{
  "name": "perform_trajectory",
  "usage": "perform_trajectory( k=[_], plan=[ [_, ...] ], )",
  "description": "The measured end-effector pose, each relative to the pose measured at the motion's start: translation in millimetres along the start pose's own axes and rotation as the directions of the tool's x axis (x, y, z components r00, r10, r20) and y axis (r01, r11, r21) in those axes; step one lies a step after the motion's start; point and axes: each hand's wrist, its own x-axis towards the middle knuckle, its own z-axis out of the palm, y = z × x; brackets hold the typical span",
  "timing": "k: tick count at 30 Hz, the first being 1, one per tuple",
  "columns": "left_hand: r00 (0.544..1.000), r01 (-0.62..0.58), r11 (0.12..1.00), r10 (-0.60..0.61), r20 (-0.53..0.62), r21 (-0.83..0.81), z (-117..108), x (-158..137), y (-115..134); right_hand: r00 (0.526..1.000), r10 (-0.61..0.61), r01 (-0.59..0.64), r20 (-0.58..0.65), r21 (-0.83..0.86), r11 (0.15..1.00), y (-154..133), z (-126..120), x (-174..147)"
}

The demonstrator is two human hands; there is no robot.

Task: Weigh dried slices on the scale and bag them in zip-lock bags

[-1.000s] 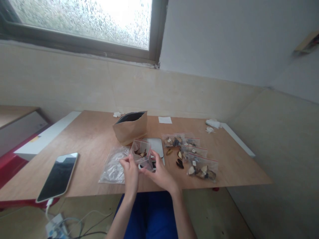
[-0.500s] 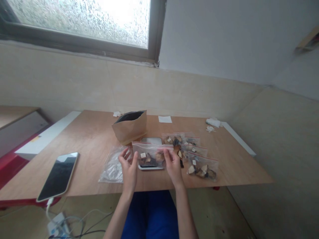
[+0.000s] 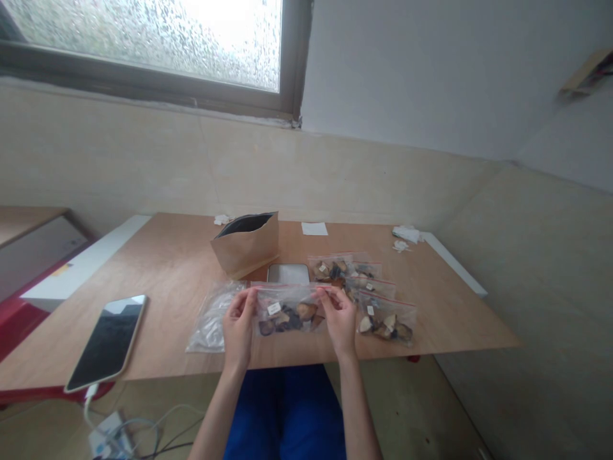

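Right hand (image 3: 341,317) pinches bag (image 3: 290,311) spanning left-to-right

Bare forearms (image 3: 215,410) rise from below, converging slightly; left hand (image 3: 239,324) and right hand (image 3: 340,321) about level, set apart, each pinching between thumb and forefinger, other fingers curled inward, wrists (image 3: 236,367) near straight, blue-clad legs (image 3: 282,412) below, between the arms.

Room runs between phone (image 3: 108,344) and clear plastic (image 3: 208,329); filled bags (image 3: 389,324) (overlapping) block rightward.
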Motion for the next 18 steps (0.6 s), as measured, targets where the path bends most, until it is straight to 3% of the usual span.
perform_trajectory(
  k=[7, 13, 18],
  plan=[
    [0.999, 0.007, 0.998, -0.010, -0.052, -0.055, -2.5, 0.9, 3.2, 0.989, -0.077, 0.081, 0.125, -0.024, 0.996, 4.3, -2.6, -3.1],
    [0.988, -0.111, 0.993, 0.114, -0.102, 0.039, -5.7, -1.9, 3.5, 0.988, -0.155, 0.157, 0.026, -0.119, 0.980, 5.3, -0.3, -6.2],
    [0.970, -0.163, 0.987, 0.161, -0.184, 0.002, 0.5, -7.8, 4.9, 0.984, -0.173, 0.169, -0.032, -0.091, 0.981, 1.0, 1.7, -5.7]
  ],
)
